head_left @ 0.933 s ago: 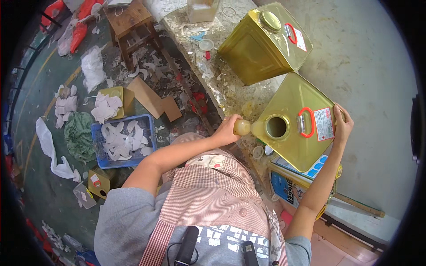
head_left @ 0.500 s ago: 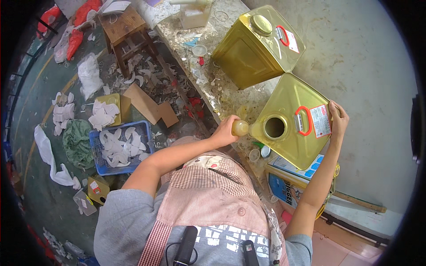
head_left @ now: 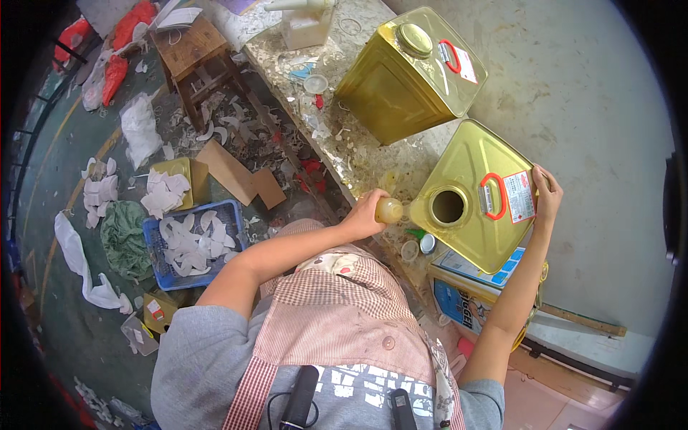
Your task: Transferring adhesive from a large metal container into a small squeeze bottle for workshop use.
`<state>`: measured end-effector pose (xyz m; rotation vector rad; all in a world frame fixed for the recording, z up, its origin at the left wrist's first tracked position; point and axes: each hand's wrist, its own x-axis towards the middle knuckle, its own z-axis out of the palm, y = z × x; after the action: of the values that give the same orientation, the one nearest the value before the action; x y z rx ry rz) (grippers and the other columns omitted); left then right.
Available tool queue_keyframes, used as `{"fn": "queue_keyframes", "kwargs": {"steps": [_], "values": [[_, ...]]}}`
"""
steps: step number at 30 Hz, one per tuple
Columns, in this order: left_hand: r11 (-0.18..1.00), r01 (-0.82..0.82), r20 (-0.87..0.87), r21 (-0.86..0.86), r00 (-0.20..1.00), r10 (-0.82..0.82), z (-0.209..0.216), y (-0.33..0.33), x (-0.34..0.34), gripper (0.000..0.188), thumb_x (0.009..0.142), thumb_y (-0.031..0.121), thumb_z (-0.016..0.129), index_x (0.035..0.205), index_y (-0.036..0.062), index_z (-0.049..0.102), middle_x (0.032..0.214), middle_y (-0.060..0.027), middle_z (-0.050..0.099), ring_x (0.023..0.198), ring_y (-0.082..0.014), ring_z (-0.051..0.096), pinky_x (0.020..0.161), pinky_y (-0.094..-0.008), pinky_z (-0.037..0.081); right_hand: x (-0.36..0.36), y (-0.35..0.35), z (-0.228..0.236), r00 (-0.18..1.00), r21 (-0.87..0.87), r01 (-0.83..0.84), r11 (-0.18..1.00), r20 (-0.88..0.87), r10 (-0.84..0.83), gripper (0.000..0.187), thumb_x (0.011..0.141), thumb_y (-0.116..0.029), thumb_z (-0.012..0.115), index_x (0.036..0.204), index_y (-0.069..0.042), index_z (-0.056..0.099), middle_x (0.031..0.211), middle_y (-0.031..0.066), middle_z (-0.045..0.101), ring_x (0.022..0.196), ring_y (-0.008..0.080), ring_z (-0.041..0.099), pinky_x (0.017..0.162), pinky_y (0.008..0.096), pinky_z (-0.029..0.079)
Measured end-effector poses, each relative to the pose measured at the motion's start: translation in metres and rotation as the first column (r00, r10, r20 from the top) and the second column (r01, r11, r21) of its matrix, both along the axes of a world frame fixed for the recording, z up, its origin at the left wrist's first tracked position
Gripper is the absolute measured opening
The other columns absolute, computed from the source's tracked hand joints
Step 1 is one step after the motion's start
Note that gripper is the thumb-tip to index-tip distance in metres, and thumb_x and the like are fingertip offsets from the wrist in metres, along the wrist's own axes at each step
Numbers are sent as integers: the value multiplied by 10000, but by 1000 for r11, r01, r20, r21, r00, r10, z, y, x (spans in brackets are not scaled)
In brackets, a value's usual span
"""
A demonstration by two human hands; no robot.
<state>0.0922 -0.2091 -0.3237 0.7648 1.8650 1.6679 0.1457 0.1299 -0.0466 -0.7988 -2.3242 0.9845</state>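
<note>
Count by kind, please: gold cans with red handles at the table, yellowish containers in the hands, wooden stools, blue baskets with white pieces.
Near gold can and far gold can: 2
Yellowish container: 1
Wooden stool: 1
Blue basket: 1
Total: 5

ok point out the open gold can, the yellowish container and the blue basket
Open gold can (head_left: 476,228), head view: bare top panel.
Yellowish container (head_left: 389,210), head view: exposed rounded end.
Blue basket (head_left: 153,254), head view: left wall.

- The yellowish bottle (head_left: 389,210) is partly covered by the left hand (head_left: 365,214).
- The contents of the open tin (head_left: 473,196) are lost in shadow.
- The blue-printed container (head_left: 456,304) is partly covered by the open tin.
</note>
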Motion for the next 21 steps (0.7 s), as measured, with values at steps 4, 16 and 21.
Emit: {"fn": "queue_keyframes", "kwargs": {"steps": [4,16,21], "values": [[1000,1,8,-12,1000,-1,1,3,0,644,669,111,773,1221,82,444,1224,-190,522,1202,-401,461,1013,-463,391,10,6,-1,999,-22,41,999,-14,-41,291,874,-225,729,1034,18,721,942,62,696,849,113,620,775,236,483],[999,-22,-1,33,1000,22,-2,12,2,642,654,105,799,1198,66,458,1145,-166,566,1107,-355,555,943,-418,443,29,-4,0,993,-32,104,994,-45,-106,271,867,-187,728,1042,20,722,956,64,704,881,117,616,811,238,468],[999,-36,35,26,999,35,-1,16,2,637,656,102,791,1198,64,459,1141,-166,571,1093,-346,564,939,-411,447,32,0,-1,991,-56,118,991,-54,-121,267,866,-186,728,1039,17,724,959,68,706,885,122,618,819,241,466]]}}
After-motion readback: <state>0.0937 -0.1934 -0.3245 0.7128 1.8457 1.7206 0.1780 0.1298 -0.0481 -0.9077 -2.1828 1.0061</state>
